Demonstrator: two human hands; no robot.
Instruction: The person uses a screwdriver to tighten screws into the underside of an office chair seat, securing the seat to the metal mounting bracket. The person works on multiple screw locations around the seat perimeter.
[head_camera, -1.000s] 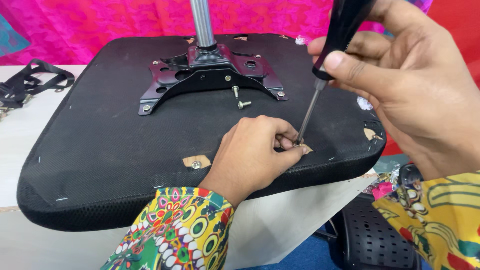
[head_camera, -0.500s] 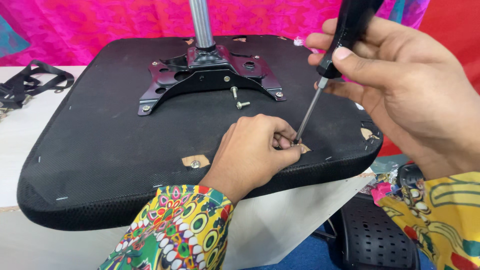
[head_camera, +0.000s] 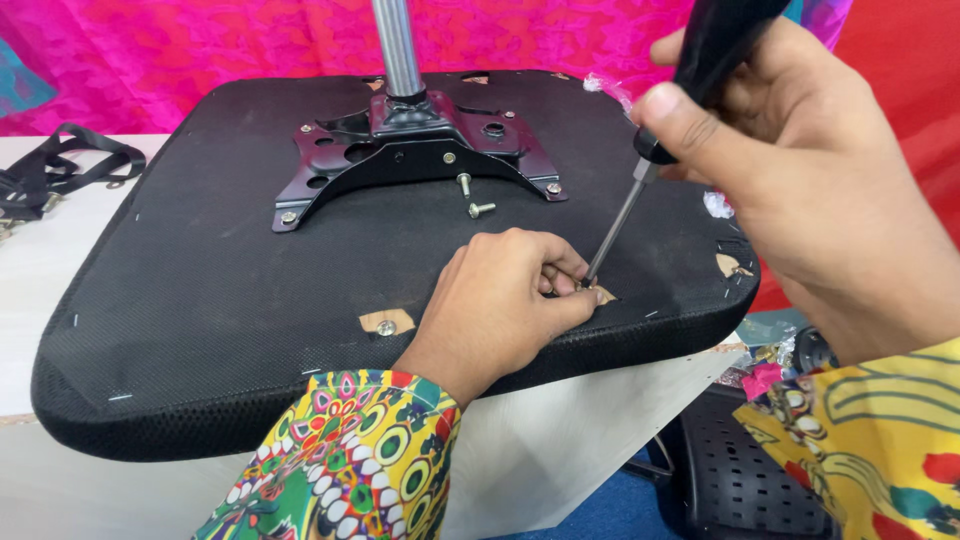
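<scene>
Screwdriver (head_camera: 640, 195) tip stays at the seat's (head_camera: 250, 290) near-edge hole

Little has shifted: right hand (head_camera: 800, 190) remains clamped on the handle, only tilted; left hand (head_camera: 510, 305) keeps pinching something at the tip, likely a screw, mid-driving.

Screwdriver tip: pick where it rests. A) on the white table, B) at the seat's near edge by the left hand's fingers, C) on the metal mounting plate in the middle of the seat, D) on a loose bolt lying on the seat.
B: the screwdriver, held in the right hand, angles down to a spot beside the left hand fingertips on the upturned chair seat, well clear of the mounting plate.
</scene>
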